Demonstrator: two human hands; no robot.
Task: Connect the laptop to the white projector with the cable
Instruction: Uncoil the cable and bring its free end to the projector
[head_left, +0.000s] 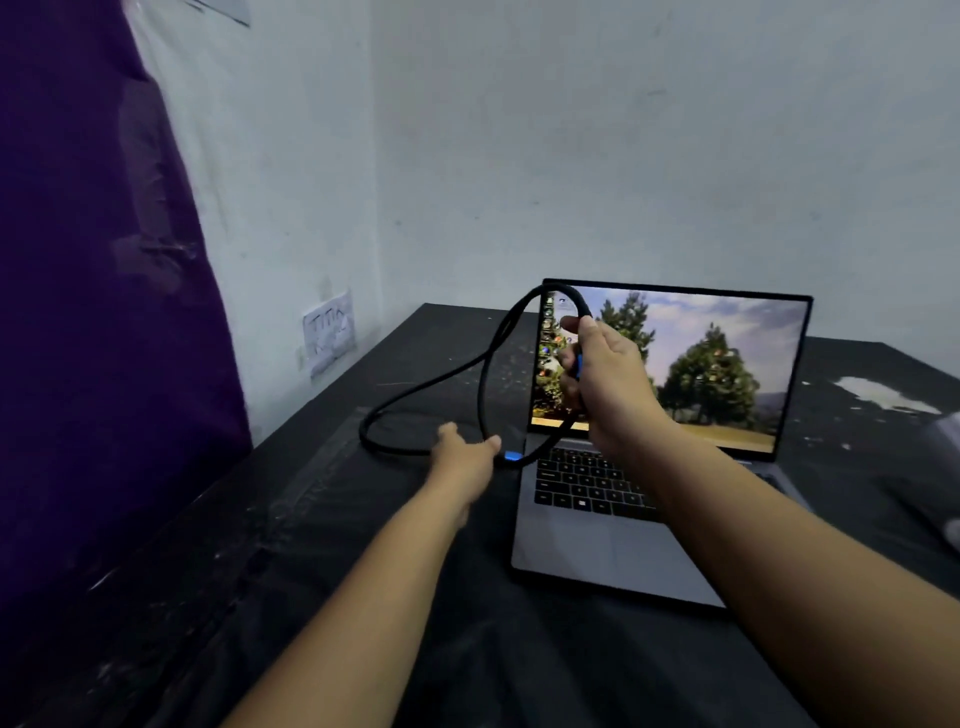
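An open grey laptop (613, 551) stands on the black table (363, 597), its screen lit with a picture of trees. A black cable (415, 387) loops over the table to the laptop's left. My right hand (608, 384) is raised in front of the screen, shut on the cable near one blue-marked plug. The other plug, with a blue end (511, 457), lies at the laptop's left edge by the keyboard. My left hand (465, 452) reaches to that plug with fingers apart, just beside it. A blurred white object (948, 441) at the right edge may be the projector.
A purple cloth (93, 312) hangs along the left side. A wall socket covered with a paper note (330, 332) sits on the left wall by the table's far corner. A white patch (878, 392) marks the table at the right. The pale wall stands close behind the laptop.
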